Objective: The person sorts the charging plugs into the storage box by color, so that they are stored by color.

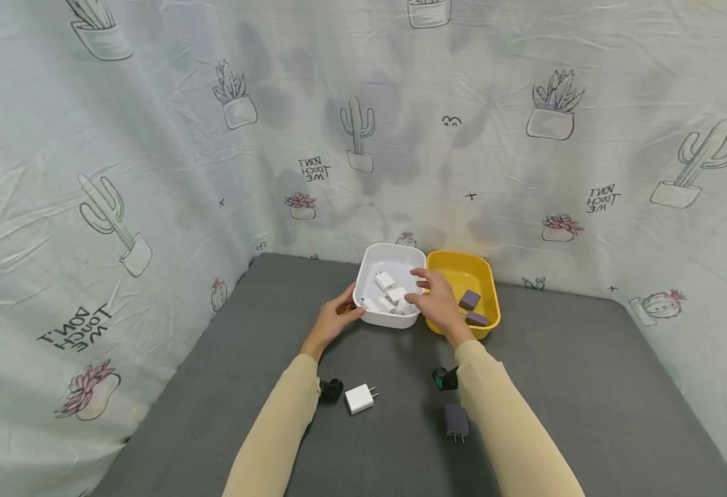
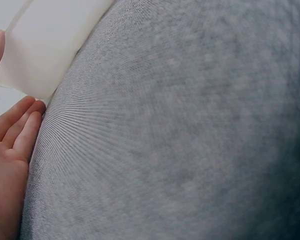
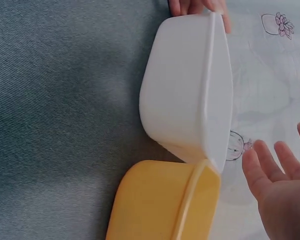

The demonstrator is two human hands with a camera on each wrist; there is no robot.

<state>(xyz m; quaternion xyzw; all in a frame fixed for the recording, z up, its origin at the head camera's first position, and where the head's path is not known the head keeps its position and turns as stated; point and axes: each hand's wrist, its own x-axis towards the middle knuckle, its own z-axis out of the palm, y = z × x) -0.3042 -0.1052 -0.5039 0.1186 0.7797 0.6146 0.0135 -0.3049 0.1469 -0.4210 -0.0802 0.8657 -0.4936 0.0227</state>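
Observation:
In the head view my left hand point(image 1: 331, 319) holds the left side of a white plastic bin point(image 1: 391, 250). Its fingers point(image 2: 25, 135) lie along the bin's outer wall in the left wrist view. Several white plug chargers point(image 1: 395, 295) lie inside that bin. My right hand point(image 1: 439, 304) hovers over the place where the white bin meets a yellow bin point(image 1: 492, 304). The right wrist view shows its fingers spread apart, with nothing visible in them. Two dark purple chargers point(image 1: 469, 299) are visible in the yellow bin, partly behind the right hand.
On the grey table cloth point(image 1: 388, 455), a white charger point(image 1: 360, 399) lies near the left forearm, its prongs pointing right. A dark purple charger point(image 1: 456, 420) lies beside the right forearm, prongs toward me. A curtain printed with cacti point(image 1: 363, 193) hangs behind the bins.

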